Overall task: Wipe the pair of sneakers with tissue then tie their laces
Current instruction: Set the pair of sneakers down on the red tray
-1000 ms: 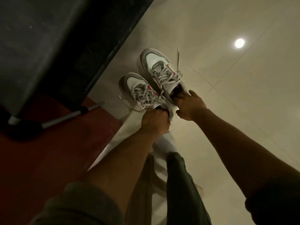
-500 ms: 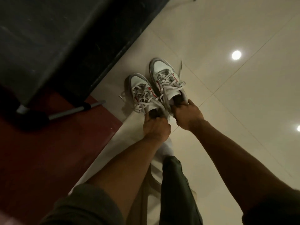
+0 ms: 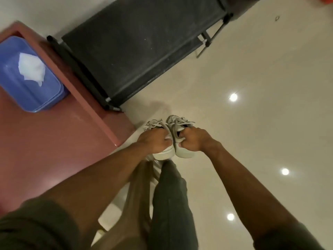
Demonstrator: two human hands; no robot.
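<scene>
Two white-and-grey sneakers hang side by side above the floor, heels toward me, toes pointing away. My left hand (image 3: 152, 140) grips the collar of the left sneaker (image 3: 164, 153). My right hand (image 3: 194, 139) grips the collar of the right sneaker (image 3: 184, 153). Loose grey laces (image 3: 177, 120) lie across both uppers. A blue tissue box (image 3: 34, 91) with a white tissue (image 3: 31, 69) sticking out sits on the red table at the far left.
The red table (image 3: 59, 134) fills the left side. Beyond it stands a dark fabric shoe rack (image 3: 140, 46) on thin legs. Glossy cream floor tiles (image 3: 261, 127) spread to the right. My trouser leg (image 3: 171, 204) is below the sneakers.
Both hands have lifted the sneakers off the floor and drawn them toward me. The view has swung up and back, bringing the tissue box and the whole rack into sight.
</scene>
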